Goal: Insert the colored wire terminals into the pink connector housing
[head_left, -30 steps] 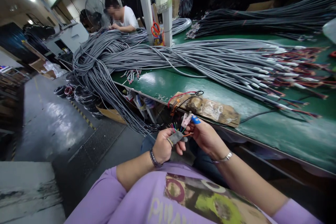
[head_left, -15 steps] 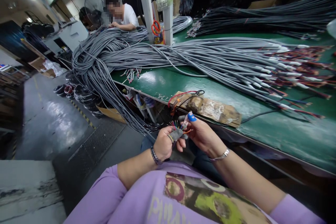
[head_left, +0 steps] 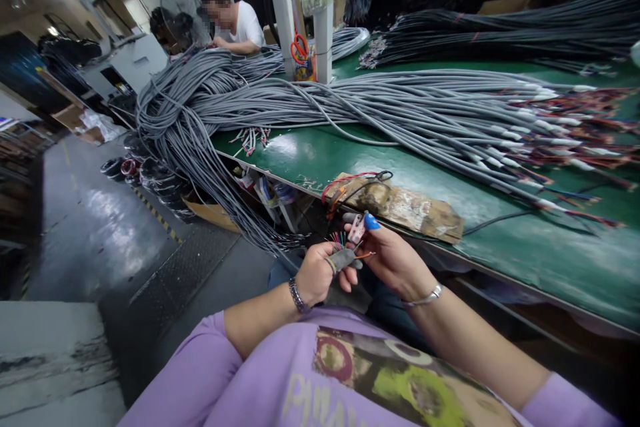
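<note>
My left hand (head_left: 317,273), with grey finger covers on its thumb and finger, is closed on the end of a cable. Thin coloured wires (head_left: 339,238) fan out above its fingertips, and a thicker orange wire (head_left: 365,255) sticks out to the right. Between the thumb and fingers of my right hand (head_left: 395,260) is a small pale pink connector (head_left: 357,229), close to the wires. Blue tape (head_left: 371,221) wraps the right thumb. Whether a wire sits inside the connector cannot be made out.
Grey cables (head_left: 310,107) with stripped ends lie across the green table (head_left: 500,240). A taped cardboard block (head_left: 400,207) sits at its near edge. More cables hang over the left side. Behind are a post with orange scissors (head_left: 299,48) and a co-worker (head_left: 245,27).
The pink connector has turned so that more of its face shows, its slots now visible. Both hands have shifted slightly to the right in view and stay close together.
</note>
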{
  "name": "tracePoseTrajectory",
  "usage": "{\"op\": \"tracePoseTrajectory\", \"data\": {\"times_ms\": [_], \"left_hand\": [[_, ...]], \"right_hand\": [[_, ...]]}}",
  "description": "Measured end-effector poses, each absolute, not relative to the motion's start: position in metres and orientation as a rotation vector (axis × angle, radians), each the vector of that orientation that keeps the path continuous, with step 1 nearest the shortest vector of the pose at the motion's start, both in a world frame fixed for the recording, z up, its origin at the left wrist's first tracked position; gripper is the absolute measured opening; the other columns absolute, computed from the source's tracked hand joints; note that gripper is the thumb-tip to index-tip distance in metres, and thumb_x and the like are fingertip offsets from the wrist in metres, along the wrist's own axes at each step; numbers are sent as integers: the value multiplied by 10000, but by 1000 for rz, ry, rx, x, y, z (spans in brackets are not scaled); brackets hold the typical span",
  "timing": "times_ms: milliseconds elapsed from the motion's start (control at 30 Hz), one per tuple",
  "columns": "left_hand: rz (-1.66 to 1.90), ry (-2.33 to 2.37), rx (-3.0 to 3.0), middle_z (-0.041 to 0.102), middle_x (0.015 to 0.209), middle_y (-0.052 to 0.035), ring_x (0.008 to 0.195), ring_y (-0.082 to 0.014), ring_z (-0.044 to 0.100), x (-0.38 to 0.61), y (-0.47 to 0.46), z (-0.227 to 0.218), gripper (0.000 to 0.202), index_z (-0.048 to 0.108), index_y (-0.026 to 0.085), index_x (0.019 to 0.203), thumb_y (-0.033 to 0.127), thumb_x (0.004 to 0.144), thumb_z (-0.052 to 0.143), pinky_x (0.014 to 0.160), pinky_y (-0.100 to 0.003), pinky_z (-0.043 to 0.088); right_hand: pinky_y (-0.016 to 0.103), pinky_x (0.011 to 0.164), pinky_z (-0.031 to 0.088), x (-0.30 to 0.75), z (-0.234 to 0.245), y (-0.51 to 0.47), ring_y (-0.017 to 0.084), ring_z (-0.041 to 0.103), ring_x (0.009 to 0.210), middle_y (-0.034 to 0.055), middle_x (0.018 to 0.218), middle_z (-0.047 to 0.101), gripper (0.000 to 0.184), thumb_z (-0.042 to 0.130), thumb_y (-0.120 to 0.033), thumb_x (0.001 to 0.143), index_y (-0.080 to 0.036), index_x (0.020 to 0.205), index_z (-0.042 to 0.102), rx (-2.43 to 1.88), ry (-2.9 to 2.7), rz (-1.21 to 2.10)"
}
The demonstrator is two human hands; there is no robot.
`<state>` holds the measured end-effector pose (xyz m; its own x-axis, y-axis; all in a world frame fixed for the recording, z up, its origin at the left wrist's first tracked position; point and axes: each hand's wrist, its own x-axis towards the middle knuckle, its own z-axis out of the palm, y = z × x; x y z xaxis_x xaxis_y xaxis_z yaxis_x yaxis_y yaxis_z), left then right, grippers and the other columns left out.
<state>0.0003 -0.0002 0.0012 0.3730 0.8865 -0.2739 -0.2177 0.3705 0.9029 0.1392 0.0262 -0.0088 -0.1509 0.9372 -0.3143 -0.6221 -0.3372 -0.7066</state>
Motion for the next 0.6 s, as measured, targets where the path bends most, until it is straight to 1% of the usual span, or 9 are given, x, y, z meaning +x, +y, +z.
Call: {"op": "tracePoseTrajectory", "data": {"times_ms": [100, 167, 233, 300, 367, 433, 533, 600], "left_hand": [[842, 921, 917, 590, 483, -17, 312, -90, 471, 0, 0, 2, 466, 594, 109, 681, 558, 635, 710, 338, -205, 318], [850, 933, 925, 591, 489, -15, 316, -91, 474, -2, -1, 2, 470, 585, 114, 680, 566, 638, 704, 341, -206, 326], [853, 944, 946, 595, 499, -17, 326, -92, 482, -5, -3, 0, 472, 577, 117, 673, 573, 645, 696, 345, -206, 336], [829, 951, 986, 600, 514, -19, 339, -91, 490, -8, -6, -2, 484, 584, 115, 691, 589, 662, 681, 353, -204, 344], [785, 956, 1040, 603, 531, -18, 357, -87, 497, -10, -9, -5, 498, 602, 111, 733, 602, 685, 661, 366, -200, 355], [745, 958, 1099, 602, 542, -18, 374, -84, 501, -12, -12, -6, 501, 615, 109, 763, 605, 703, 647, 380, -198, 367], [689, 963, 1161, 602, 550, -18, 395, -87, 513, -12, -14, -6, 490, 600, 120, 746, 607, 707, 643, 399, -199, 383], [600, 957, 1171, 609, 555, -21, 418, -97, 537, -12, -13, -5, 475, 578, 129, 710, 592, 676, 678, 421, -204, 405]], "right_hand": [[259, 567, 499, 141, -7, 25, 146, 592, 631, 40, 807, 699, 310, 729, -498, 739, -201, 827, 698, -893, -452, 1780], [260, 563, 513, 145, -7, 24, 148, 599, 628, 35, 759, 683, 362, 701, -557, 740, -200, 800, 687, -875, -470, 1857], [261, 553, 519, 153, -7, 22, 142, 594, 594, 31, 702, 662, 429, 698, -614, 706, -189, 764, 677, -882, -559, 1965], [255, 540, 516, 161, -7, 19, 129, 575, 554, 30, 652, 640, 482, 722, -638, 657, -164, 728, 674, -932, -720, 2058], [251, 530, 505, 168, -5, 18, 112, 545, 516, 25, 616, 619, 489, 749, -622, 631, -143, 685, 665, -987, -908, 2089], [247, 528, 485, 170, -1, 17, 95, 510, 491, 9, 580, 592, 448, 781, -562, 626, -139, 629, 634, -1020, -1069, 2064], [224, 500, 415, 168, 5, 16, 84, 468, 485, -17, 542, 556, 396, 802, -485, 628, -149, 595, 594, -1029, -1236, 1976], [217, 474, 360, 164, 7, 16, 83, 438, 482, -24, 521, 535, 399, 784, -487, 644, -152, 576, 577, -1036, -1365, 1902]]}}
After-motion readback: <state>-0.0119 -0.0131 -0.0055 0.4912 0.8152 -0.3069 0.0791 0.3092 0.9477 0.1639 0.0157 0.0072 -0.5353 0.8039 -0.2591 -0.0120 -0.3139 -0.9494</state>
